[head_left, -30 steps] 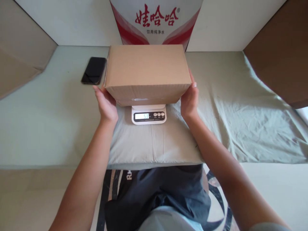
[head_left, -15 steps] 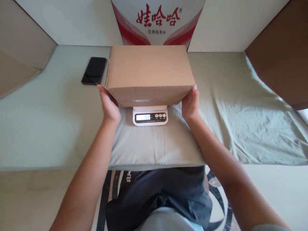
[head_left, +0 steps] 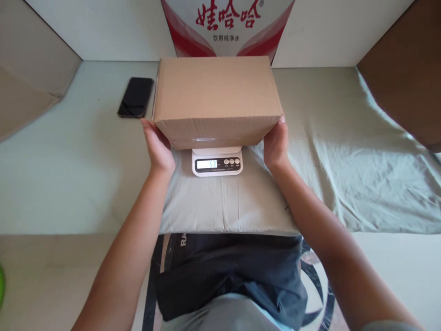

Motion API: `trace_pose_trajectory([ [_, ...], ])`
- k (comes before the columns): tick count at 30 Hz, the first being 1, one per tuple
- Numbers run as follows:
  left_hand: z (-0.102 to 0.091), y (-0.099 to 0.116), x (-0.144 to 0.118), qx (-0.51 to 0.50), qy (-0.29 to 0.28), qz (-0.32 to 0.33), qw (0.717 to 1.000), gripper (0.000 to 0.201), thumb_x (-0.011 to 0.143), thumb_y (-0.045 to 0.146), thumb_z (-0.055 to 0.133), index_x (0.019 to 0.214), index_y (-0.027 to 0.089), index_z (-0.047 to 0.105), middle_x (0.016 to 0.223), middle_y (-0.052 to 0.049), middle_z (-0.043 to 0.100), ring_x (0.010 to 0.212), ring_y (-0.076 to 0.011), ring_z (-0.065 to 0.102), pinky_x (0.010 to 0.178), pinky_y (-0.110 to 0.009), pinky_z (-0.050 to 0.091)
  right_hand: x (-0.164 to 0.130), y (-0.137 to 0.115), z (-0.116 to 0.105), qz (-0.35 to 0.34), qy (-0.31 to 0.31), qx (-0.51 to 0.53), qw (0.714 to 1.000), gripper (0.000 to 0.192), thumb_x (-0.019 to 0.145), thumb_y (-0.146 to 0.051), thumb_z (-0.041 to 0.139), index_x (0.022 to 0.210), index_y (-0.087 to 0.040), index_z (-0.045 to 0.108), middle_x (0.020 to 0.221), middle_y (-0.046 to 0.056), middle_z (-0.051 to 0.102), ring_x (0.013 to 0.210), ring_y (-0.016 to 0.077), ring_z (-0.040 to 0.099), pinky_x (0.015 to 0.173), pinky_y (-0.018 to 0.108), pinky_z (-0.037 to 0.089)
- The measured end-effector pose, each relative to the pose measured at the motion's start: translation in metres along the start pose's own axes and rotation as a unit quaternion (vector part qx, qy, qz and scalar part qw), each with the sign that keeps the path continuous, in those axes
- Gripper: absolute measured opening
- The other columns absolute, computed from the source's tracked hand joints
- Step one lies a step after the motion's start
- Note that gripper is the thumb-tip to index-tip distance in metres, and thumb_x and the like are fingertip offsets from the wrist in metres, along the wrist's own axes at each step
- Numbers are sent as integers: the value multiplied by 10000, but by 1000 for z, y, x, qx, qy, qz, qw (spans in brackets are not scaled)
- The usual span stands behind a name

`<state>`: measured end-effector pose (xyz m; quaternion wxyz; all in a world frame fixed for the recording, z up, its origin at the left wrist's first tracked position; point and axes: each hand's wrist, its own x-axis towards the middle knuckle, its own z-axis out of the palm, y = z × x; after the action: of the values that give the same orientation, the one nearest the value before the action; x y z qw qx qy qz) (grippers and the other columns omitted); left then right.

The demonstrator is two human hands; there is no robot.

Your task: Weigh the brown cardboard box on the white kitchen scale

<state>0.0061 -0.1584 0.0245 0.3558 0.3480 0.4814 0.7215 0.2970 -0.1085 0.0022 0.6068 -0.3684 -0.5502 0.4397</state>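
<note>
A brown cardboard box (head_left: 217,89), closed and taped on its near side, is held level between my two hands. My left hand (head_left: 158,145) grips its near left corner, thumb up along the side and the other fingers hidden behind or under it. At the near right corner my right hand (head_left: 276,140) holds on in the same way. Under the box's near edge a white digital scale (head_left: 217,172) sticks out, its display seeming to read 53. The scale's platform is mostly covered, so whether the box rests on it I cannot tell.
Left of the box a black phone (head_left: 136,96) lies on the pale green cloth (head_left: 86,174). Behind stands a white and red carton (head_left: 227,43) with Chinese lettering. Brown board panels rise at the left (head_left: 34,78) and right (head_left: 403,78). The cloth is wrinkled at right.
The view has tilted slightly, so things sit a little higher in the picture. Both hands keep their hold on the box, and the display reading looks the same.
</note>
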Motion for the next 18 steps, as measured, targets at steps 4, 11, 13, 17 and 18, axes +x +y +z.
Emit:
trace_pose_trajectory([
  [4,0,-2,1,16,-19,22,999,851,1030,1008,326,1189,336,823,1353,-50,876,1774,-250,424,1415,-397,479,-4,-2,3,5,9,14,1000,868,892,-1008,550,1574,-485,674,1805,-95,591,1827,298,379,1553,521,282],
  [11,4,-6,-2,21,-20,32,999,915,976,1051,405,1305,306,821,1420,-88,849,1739,-283,487,1405,-386,490,-3,-16,7,4,-3,0,1000,1018,852,-1090,482,1660,-482,601,1794,-79,595,1857,296,307,1560,544,233],
  [13,4,-7,-4,13,-19,34,999,862,1004,1012,450,1329,303,818,1439,-92,843,1733,-290,497,1409,-396,488,-4,-19,8,-6,-9,5,1000,1004,872,-1084,462,1671,-489,590,1816,-81,574,1857,304,306,1561,559,230],
  [17,4,-6,-9,17,-14,24,999,765,1044,937,515,1383,323,821,1480,-75,832,1739,-289,487,1421,-409,473,-9,-24,12,-17,-19,8,1000,968,893,-1072,444,1653,-496,609,1818,-80,578,1861,304,295,1556,568,256],
  [18,5,-5,-10,19,-14,19,1000,759,1047,931,516,1390,328,825,1480,-68,833,1740,-287,485,1423,-411,468,-10,-25,12,-17,-21,7,1000,964,896,-1069,448,1642,-486,626,1801,-70,600,1860,307,299,1555,564,260],
])
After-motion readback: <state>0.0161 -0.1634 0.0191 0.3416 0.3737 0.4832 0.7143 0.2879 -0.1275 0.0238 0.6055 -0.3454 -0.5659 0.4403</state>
